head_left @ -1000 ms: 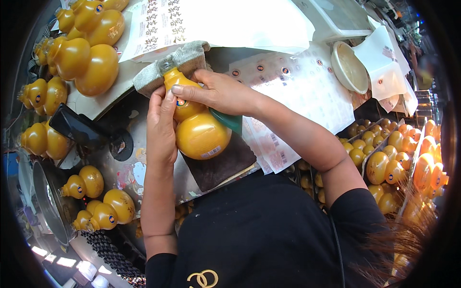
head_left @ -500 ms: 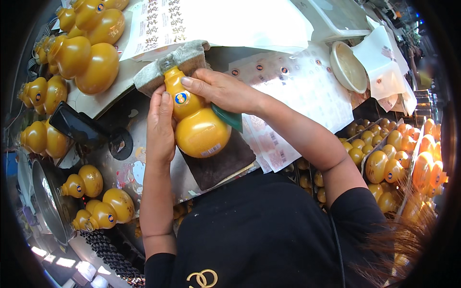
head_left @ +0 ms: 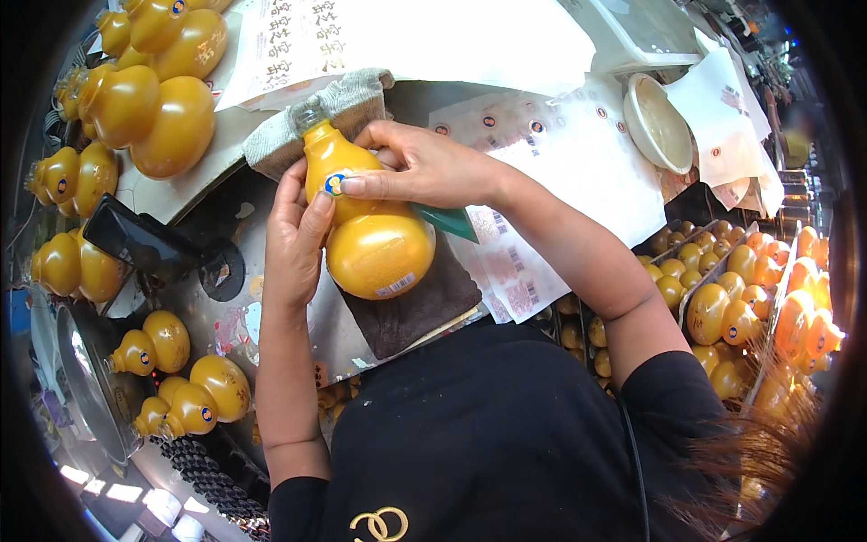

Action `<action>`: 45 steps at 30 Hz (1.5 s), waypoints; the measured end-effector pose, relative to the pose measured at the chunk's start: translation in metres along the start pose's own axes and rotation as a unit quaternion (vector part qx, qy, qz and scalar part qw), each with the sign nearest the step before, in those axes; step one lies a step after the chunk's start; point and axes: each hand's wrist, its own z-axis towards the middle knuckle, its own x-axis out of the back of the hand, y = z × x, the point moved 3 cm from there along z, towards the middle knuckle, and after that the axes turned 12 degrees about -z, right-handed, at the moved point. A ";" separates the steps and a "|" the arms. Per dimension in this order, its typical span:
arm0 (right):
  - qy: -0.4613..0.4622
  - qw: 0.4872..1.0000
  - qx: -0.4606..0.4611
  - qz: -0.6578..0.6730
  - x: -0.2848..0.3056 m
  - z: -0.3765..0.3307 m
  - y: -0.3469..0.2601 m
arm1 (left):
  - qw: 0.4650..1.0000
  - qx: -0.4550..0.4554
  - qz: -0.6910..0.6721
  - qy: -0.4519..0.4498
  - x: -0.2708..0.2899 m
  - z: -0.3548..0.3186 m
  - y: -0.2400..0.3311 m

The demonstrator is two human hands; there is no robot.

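Note:
A yellow gourd-shaped bottle with a clear neck lies tilted between my hands, its neck pointing away from me. My left hand grips its left side, the thumb close to the waist. My right hand wraps the upper bulb from the right, and its thumb presses on a small round blue sticker. From beneath that hand a flat green piece sticks out; whether the palm holds it is hidden. The neck rests by a folded grey cloth, and a dark pad lies under the base.
Sticker sheets and a large printed sheet cover the table beyond. A pale bowl stands at the right. Similar bottles line the left, near a phone on a stand. Crates of yellow bottles stand lower right.
My right thumb has slid down onto the blue sticker, partly covering it. My left fingers have moved up toward the bottle's waist. The green piece has shifted slightly right.

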 end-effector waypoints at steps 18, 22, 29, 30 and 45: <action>0.035 0.998 -0.026 0.049 -0.007 0.002 -0.008 | 0.999 -0.007 -0.027 0.033 -0.019 0.003 -0.001; 0.025 0.996 -0.036 0.082 -0.006 -0.002 -0.008 | 0.999 -0.009 -0.026 0.031 -0.017 0.003 -0.002; 0.046 0.989 -0.044 0.133 -0.009 -0.005 0.000 | 0.998 -0.005 -0.054 0.028 -0.012 -0.002 -0.006; 0.043 0.977 -0.095 0.185 -0.010 -0.004 0.009 | 0.997 0.002 -0.065 0.043 -0.009 -0.004 -0.005; 0.178 0.900 -0.122 0.379 0.026 -0.027 -0.029 | 1.000 -0.015 -0.013 0.010 -0.022 -0.012 0.004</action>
